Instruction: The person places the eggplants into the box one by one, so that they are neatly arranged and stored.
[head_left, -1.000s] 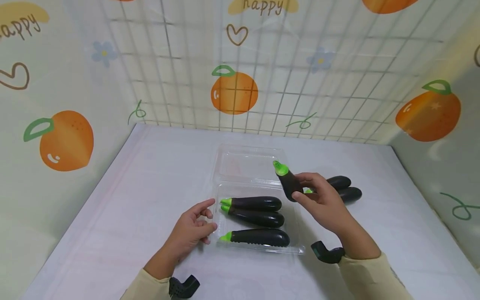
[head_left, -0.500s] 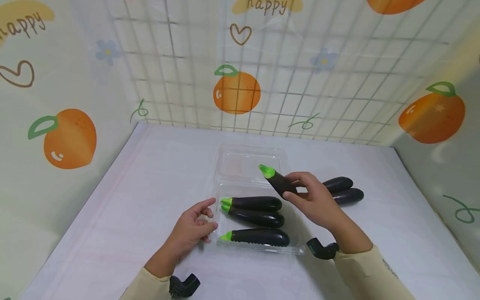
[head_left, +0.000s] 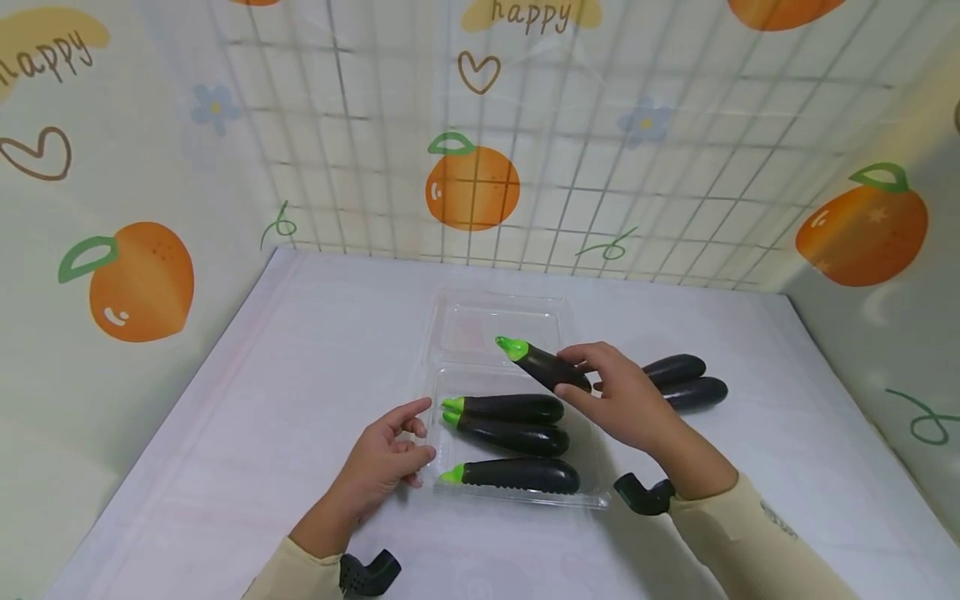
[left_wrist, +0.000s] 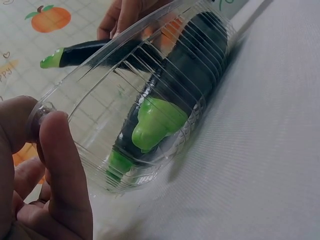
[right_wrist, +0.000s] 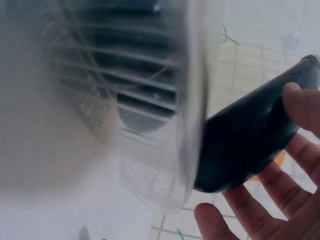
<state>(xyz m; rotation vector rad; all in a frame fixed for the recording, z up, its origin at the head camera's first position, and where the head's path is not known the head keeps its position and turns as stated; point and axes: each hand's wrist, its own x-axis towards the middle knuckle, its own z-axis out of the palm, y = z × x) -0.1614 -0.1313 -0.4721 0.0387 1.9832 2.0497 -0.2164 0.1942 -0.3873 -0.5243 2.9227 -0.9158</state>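
Observation:
My right hand [head_left: 626, 400] grips a dark eggplant [head_left: 551, 367] with a bright green cap, holding it above the back part of a clear plastic clamshell box [head_left: 592, 492]. The cap points left and slightly up. Inside the box lie two eggplants [head_left: 513, 435] side by side and, nearer the front, another eggplant [head_left: 521, 475], all with caps to the left. At the box's left edge is my left hand [head_left: 382, 454]; in the left wrist view its thumb and a finger [left_wrist: 57, 145] pinch the rim. The right wrist view shows fingers [right_wrist: 280, 185] under the held eggplant [right_wrist: 250, 135].
The box's lid [head_left: 498, 321] lies open behind it. Two more eggplants [head_left: 697, 393] rest on the white table [head_left: 337, 333] to the right, partly behind my right hand. A printed curtain with grid lines [head_left: 570, 183] stands at the back.
My right hand has moved left with the eggplant, which has tilted from steep to flatter over the box. The left hand stays at the box's edge.

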